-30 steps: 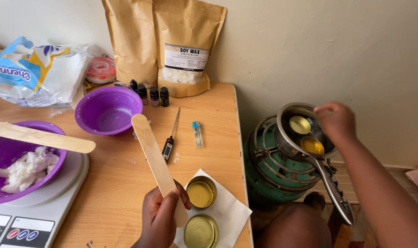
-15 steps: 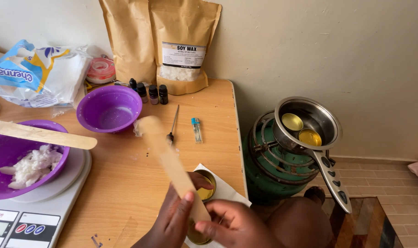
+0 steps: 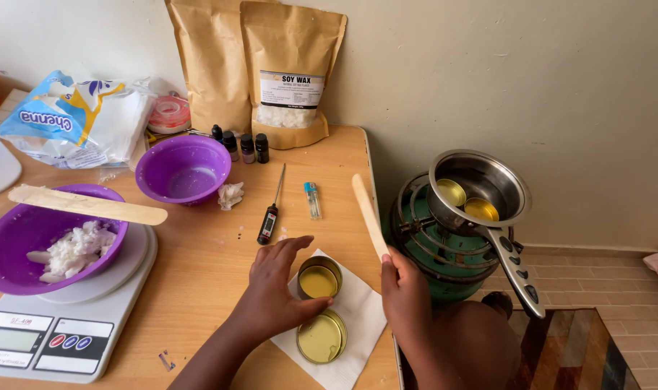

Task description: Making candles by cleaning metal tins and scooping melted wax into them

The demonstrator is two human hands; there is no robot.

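My right hand (image 3: 405, 289) grips the lower end of a flat wooden stick (image 3: 368, 214), which points up and away over the table's right edge. My left hand (image 3: 274, 285) rests with spread fingers against a small gold tin (image 3: 318, 280) of yellow liquid. That tin stands on a white paper napkin (image 3: 358, 318), and a second gold tin (image 3: 320, 337) sits just in front of it.
A steel saucepan (image 3: 488, 173) holding two small gold tins sits on a green gas burner (image 3: 415, 238) at the right. The wooden table (image 3: 199, 267) carries a thermometer (image 3: 269, 217), lighter (image 3: 311, 200), two purple bowls (image 3: 184, 170), a scale (image 3: 54, 339), small bottles (image 3: 246, 146) and brown wax bags (image 3: 293, 72).
The stick passed from my left hand to my right hand and moved right. My left hand came down onto the gold tin on the napkin.
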